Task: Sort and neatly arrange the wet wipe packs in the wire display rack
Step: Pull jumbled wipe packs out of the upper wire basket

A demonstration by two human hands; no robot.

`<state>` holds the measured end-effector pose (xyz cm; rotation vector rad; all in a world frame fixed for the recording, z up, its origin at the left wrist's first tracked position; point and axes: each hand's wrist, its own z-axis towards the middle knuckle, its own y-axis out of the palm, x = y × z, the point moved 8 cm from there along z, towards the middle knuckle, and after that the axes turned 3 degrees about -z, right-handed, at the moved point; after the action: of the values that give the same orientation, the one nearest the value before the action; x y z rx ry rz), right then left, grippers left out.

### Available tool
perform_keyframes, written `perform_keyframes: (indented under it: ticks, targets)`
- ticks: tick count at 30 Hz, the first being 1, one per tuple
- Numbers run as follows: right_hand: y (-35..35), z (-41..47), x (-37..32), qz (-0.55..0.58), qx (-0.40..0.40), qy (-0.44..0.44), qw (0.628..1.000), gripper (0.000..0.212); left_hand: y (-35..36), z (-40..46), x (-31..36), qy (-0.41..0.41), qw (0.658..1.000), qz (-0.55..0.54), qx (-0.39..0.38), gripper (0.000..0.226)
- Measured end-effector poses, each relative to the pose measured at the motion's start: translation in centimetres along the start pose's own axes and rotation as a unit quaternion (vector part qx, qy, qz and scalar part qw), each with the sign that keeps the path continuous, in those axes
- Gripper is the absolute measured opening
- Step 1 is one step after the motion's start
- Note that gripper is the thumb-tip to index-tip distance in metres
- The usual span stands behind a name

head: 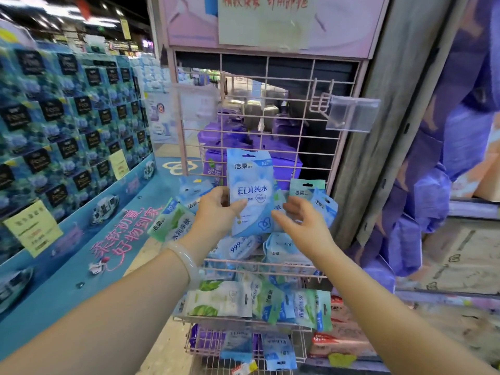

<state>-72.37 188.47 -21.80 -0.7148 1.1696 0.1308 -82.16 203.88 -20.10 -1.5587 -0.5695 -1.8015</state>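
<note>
My left hand point(216, 209) pinches the blue pack point(250, 193) by its left edge, thumb on the front face — held upright in front of the pink wire rack point(270, 125), just above the heap of packs in the upper basket point(259, 267). My right hand point(300, 220) is beside the pack's lower right corner, fingers loosely spread; whether a fingertip touches it I cannot tell.

Handling, as I judge it: a light, soft foil pouch, floppy at the middle, slick on the face. The stiffer sealed edges and the top flap with its hang-hole look like the best places to grip; squeezing the belly would only buckle it.

A green pack point(169, 223) sticks out to the left of the basket, and more green ones point(224, 299) crowd the tier below.

Hard to read — the heap behind my hands is mostly covered, so its order is unknown. The clear tag holder point(351, 115) on the right hook seems blank, possibly just blurred. The lowest basket is cut off at the frame's bottom edge.
</note>
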Motion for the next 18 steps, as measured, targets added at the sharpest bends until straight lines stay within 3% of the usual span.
perform_keyframes:
  ticks: [2,5,8,14,16,18]
  targets:
    - [1.9,0.3,-1.1,0.057,-0.042,0.008,0.997,0.064,-0.5,-0.5,0.1,-0.005,1.0,-0.01,-0.011,0.027]
    - [3.7,0.5,-1.7,0.058,-0.063,0.026,0.996,0.042,-1.0,-1.4,-0.2,-0.006,0.999,0.01,-0.032,0.023]
    - [5.1,0.2,-1.0,0.126,-0.078,0.069,0.987,0.022,-2.1,-1.9,-1.2,-0.005,0.993,0.114,-0.03,0.025]
    - [4.0,1.3,0.0,0.206,0.039,0.088,0.974,0.016,-9.6,-2.2,0.5,0.112,0.941,0.26,0.187,0.026]
    - [3.4,1.5,0.5,0.226,0.061,0.098,0.967,0.021,-11.2,-1.3,-0.6,0.068,0.93,0.307,0.19,0.045]
    - [3.2,1.5,1.1,0.224,0.06,0.101,0.968,0.024,-11.8,-0.5,-2.8,-0.015,0.926,0.348,0.144,0.068]
